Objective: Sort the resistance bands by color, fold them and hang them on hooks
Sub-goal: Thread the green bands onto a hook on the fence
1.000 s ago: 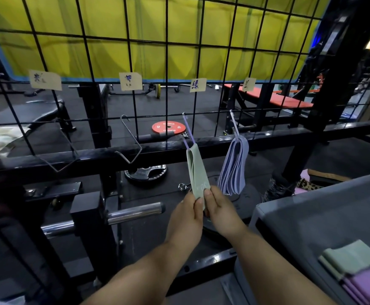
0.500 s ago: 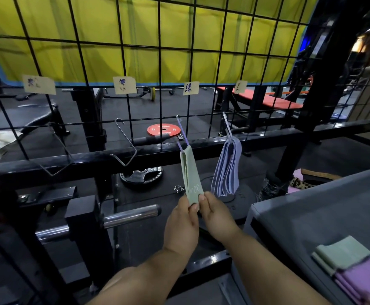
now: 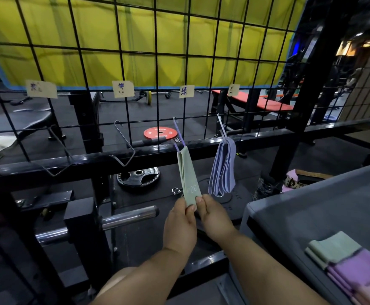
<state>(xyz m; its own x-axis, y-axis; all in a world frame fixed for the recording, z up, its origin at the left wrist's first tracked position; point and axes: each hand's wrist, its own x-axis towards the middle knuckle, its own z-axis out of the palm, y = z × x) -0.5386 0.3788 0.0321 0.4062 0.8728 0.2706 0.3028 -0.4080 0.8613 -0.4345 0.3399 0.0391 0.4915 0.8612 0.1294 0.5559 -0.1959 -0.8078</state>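
Note:
A pale green folded band (image 3: 188,177) hangs from a hook (image 3: 178,134) on the black wire grid (image 3: 155,62). My left hand (image 3: 180,225) and my right hand (image 3: 214,216) both pinch its lower end between thumb and fingers. To its right a bunch of blue-lilac bands (image 3: 223,168) hangs from another hook (image 3: 221,128). Two empty wire hooks (image 3: 123,148) (image 3: 58,155) hang further left. Paper labels (image 3: 186,91) (image 3: 123,89) are stuck on the grid above the hooks. More folded bands, green (image 3: 333,247) and purple (image 3: 359,274), lie on the grey bench at lower right.
A grey padded bench (image 3: 311,216) fills the lower right. Behind the grid are a black rack beam (image 3: 91,159), a steel barbell sleeve (image 3: 129,216), weight plates (image 3: 138,176) (image 3: 160,133) on the floor and a red bench (image 3: 265,104).
The view has shifted slightly. Both hands still pinch the bottom of the green band, which now hangs a little straighter under the hook.

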